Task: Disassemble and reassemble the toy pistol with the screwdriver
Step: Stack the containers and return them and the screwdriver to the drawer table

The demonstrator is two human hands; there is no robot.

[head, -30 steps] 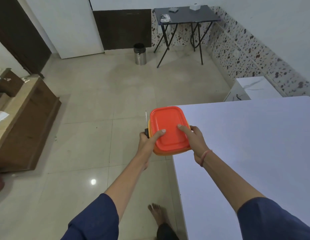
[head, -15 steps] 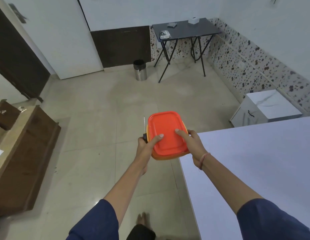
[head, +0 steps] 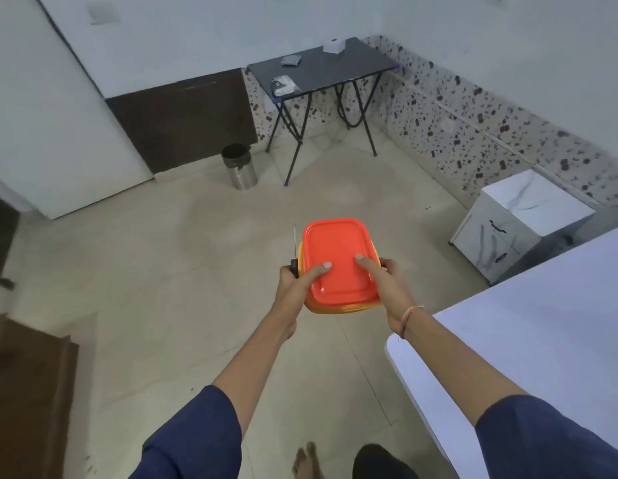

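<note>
Pale, glossy floor tiles (head: 162, 271) fill most of the view, with wide open room ahead and to the left of the person. On the right a smooth white table (head: 542, 340) runs out of the picture; its rounded near corner lies just beside the right forearm. A dark wooden piece of furniture (head: 27, 392) is cut off at the lower left and blurred. Against the speckled far wall stands a dark folding table (head: 328, 69) on thin crossed metal legs; the small things on it are too far off to make out. A white, marble-patterned cabinet (head: 528, 202) sits by the right wall, and a round steel bin (head: 240, 167) stands near the folding table.

Both hands carry a rounded rectangular plastic box (head: 338, 261) over the floor, well short of the white table's edge — orange body, opaque red lid, contents hidden. The left hand (head: 295, 285) grips the box's left side, thumb flat on the lid, and the right hand (head: 395, 288) grips the right side likewise. The screwdriver (head: 295, 243) is pinned in the left hand against the box — thin shaft pointing away, dark handle mostly covered.
</note>
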